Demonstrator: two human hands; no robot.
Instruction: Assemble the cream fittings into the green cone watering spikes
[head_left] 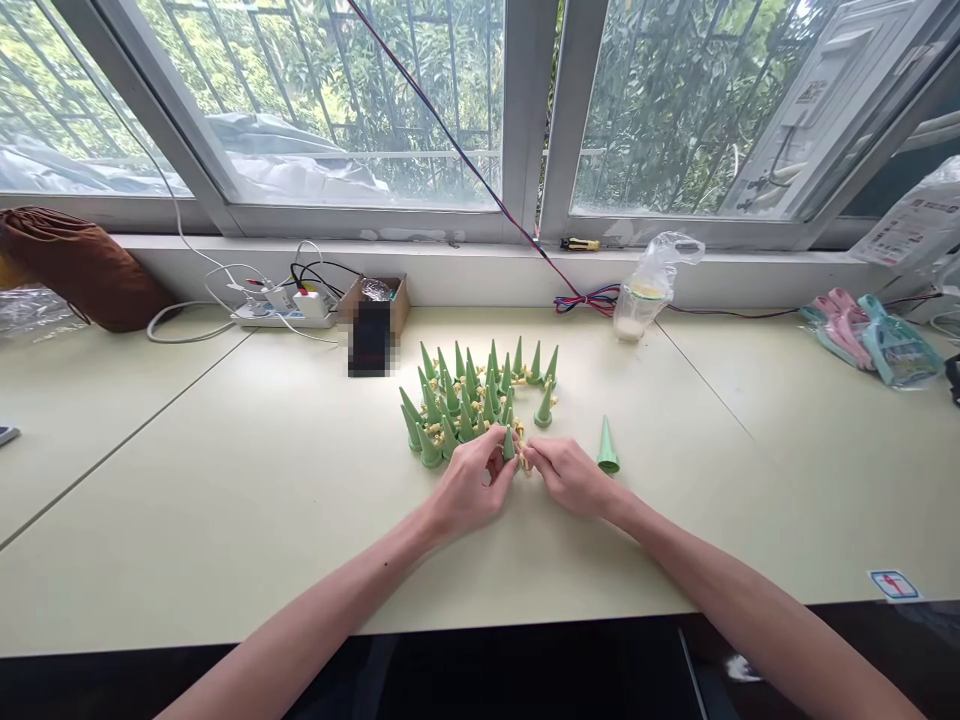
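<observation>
My left hand is closed on a small green cone, its thumb and fingers pinching the sides. Just to its right, my right hand pinches a thin yellowish piece that sits against the cone; its exact shape is too small to make out. Behind both hands stand several green cones in a close cluster, points up, with yellowish bits among their bases. A single cone stands at the cluster's right edge. Another green cone, slightly tilted with its open base toward me, rests right of my right hand.
At the back are a power strip with cables, a small cardboard box and a blurred dark object. A plastic bag with a cup stands back right, near pink and teal clips. A brown bundle lies far left.
</observation>
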